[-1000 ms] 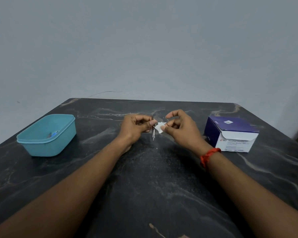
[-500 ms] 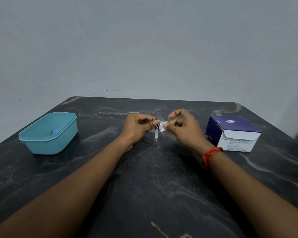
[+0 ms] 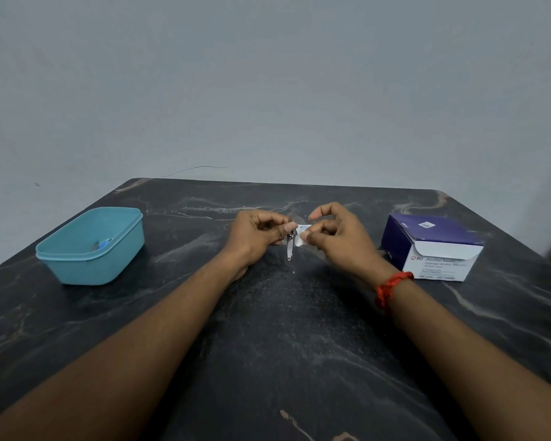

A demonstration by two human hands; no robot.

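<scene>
The left hand (image 3: 255,238) has its fingers curled. Its thumb and forefinger pinch the top end of a small silver metal clipper (image 3: 289,251), which hangs straight down from the fingertips above the dark marbled stone table (image 3: 268,345). The right hand (image 3: 339,241) is just beside it, its fingers also curled, pinching a small white square swab (image 3: 302,234), with the forefinger arched clear above. The swab touches the upper part of the clipper, right between the two hands (whether it wraps the metal or only presses on it is too small to tell). A red thread band (image 3: 390,288) circles the right wrist. Well out to the left of the left hand stands a teal rectangular plastic tub (image 3: 77,265) with a small blue item (image 3: 104,245) inside. Near the right hand's outer side lies a purple and white cardboard box of alcohol swabs (image 3: 433,246).
</scene>
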